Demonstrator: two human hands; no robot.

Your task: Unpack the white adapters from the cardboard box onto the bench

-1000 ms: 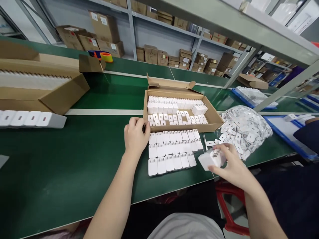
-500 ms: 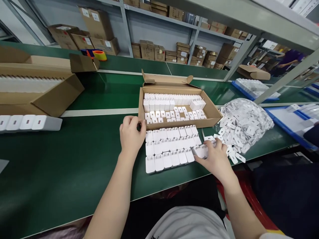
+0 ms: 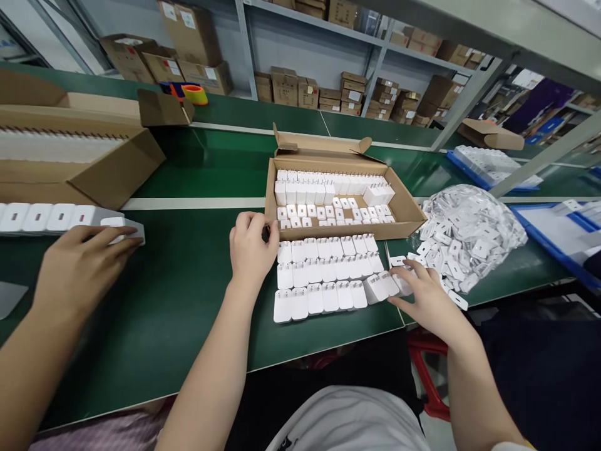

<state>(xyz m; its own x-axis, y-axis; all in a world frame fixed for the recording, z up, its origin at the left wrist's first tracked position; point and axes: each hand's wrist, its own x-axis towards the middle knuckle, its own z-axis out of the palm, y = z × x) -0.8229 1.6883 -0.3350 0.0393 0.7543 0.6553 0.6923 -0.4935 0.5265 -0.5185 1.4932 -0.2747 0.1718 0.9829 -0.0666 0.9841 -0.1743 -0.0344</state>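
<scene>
Three rows of white charger plugs [image 3: 326,273] lie flat on the green table [image 3: 178,294] in front of me. My left hand [image 3: 251,247] rests curled against the left end of the rows, fingers bent, a small dark thing between them. My right hand [image 3: 422,294] lies at the right end of the front row, fingers spread on the last white plugs [image 3: 382,285]. Behind the rows stands an open cardboard box [image 3: 342,197] partly filled with white plugs.
A co-worker's hand [image 3: 79,266] at the left touches a row of white chargers [image 3: 61,216]. A large open carton [image 3: 75,153] stands behind it. A heap of bagged white parts [image 3: 469,235] lies right of the box. Blue trays [image 3: 544,235] sit far right. Shelves of boxes line the back.
My right hand brought a few white plugs down from the air and set them at the right end of the front row. A co-worker's hand has come in at the left.
</scene>
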